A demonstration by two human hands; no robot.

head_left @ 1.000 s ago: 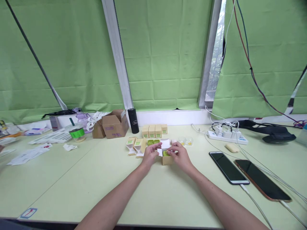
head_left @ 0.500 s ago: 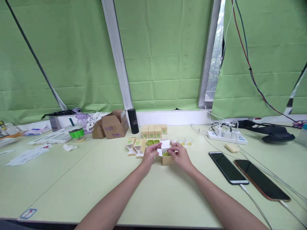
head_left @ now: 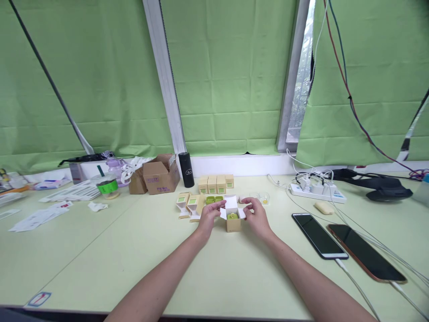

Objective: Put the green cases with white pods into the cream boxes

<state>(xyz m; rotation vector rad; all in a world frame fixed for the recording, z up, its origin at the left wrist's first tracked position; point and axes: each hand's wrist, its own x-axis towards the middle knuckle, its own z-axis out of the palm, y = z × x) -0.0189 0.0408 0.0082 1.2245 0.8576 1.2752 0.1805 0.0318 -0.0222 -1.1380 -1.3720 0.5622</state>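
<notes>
A small brown cardboard box [head_left: 233, 225] stands on the table between my hands, its white lid [head_left: 231, 202] raised and its side flaps spread. Inside it sits a yellow-green item [head_left: 232, 216] with a raised ring-like shape; its kind is too small to make out. My left hand [head_left: 210, 218] holds the left flap between thumb and fingers. At the right flap is my right hand [head_left: 257, 218], its thumb and index finger apart. Just behind, green square containers [head_left: 214, 199] lie by two opened boxes [head_left: 188, 204]. Clear small cups [head_left: 264, 198] stand behind my right hand.
Several closed small boxes [head_left: 216, 184] line the back beside a black bottle [head_left: 186, 170] and a larger carton [head_left: 161, 175]. On the right lie two phones [head_left: 320, 235], cables and a power strip [head_left: 317, 192]. A drink cup [head_left: 107, 185] and papers [head_left: 43, 217] lie left.
My right fingers have drawn back from inside the small box to its right flap, leaving the yellow-green item in it. My left hand has stayed at the left flap.
</notes>
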